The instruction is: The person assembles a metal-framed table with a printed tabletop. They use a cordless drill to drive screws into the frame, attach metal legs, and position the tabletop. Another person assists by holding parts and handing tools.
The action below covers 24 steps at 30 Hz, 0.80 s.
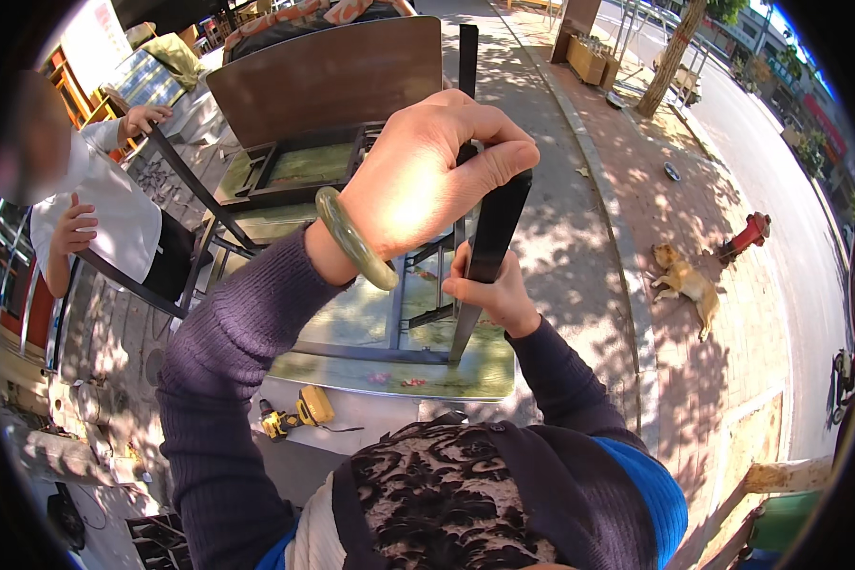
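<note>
A flat black metal table leg rises in front of me from an upturned table. My left hand, wearing a green bangle, is closed over the leg's upper end, its fingers partly hidden behind. Lower down, my right hand wraps round the same leg with the thumb across it. The leg's foot meets a grey frame lying on a green floral tabletop. Across the table at left, another person's hand rests on a black leg; their other hand is near a second bar.
A yellow and black cordless drill lies close to the tabletop's near edge. Beyond the frame a brown board stands upright. On the right-hand pavement are a dog lying down, a red hydrant and a tree trunk.
</note>
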{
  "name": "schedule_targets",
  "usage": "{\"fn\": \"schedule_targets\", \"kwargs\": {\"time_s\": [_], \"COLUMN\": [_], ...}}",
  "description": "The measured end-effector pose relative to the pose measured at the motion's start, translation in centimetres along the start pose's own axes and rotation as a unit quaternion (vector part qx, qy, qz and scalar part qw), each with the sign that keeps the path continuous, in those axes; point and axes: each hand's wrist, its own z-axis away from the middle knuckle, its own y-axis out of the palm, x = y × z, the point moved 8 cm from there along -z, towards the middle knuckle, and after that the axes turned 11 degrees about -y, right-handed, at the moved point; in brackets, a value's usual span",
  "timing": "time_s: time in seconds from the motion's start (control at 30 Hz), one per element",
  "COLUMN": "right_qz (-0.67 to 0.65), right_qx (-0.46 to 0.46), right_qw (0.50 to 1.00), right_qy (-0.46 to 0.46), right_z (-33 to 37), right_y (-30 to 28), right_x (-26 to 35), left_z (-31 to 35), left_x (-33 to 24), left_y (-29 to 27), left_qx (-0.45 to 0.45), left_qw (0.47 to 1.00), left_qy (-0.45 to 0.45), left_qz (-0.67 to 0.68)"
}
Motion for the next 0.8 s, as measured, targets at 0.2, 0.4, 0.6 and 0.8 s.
{"fn": "schedule_targets", "kwargs": {"time_s": [0.2, 0.4, 0.6, 0.8], "right_qz": [-0.007, 0.395, 0.525, 0.582], "right_qx": [0.031, 0.103, 0.277, 0.35], "right_qw": [0.982, 0.821, 0.805, 0.732], "right_qy": [-0.184, -0.398, -0.006, 0.051], "right_z": [-0.4, -7.5, -11.2, -10.6], "right_y": [-2.1, 3.1, 6.1, 6.1], "right_x": [8.6, 26.2, 17.0, 15.0], "left_z": [1.5, 1.7, 3.4, 4.8], "left_x": [2.8, 3.5, 6.3, 8.0], "left_y": [1.4, 1.9, 4.0, 6.7], "left_qx": [0.038, -0.034, -0.056, 0.019], "left_qw": [0.978, 0.967, 0.949, 0.961], "left_qy": [-0.072, -0.033, -0.025, -0.047], "left_qz": [0.194, 0.249, 0.311, 0.272]}}
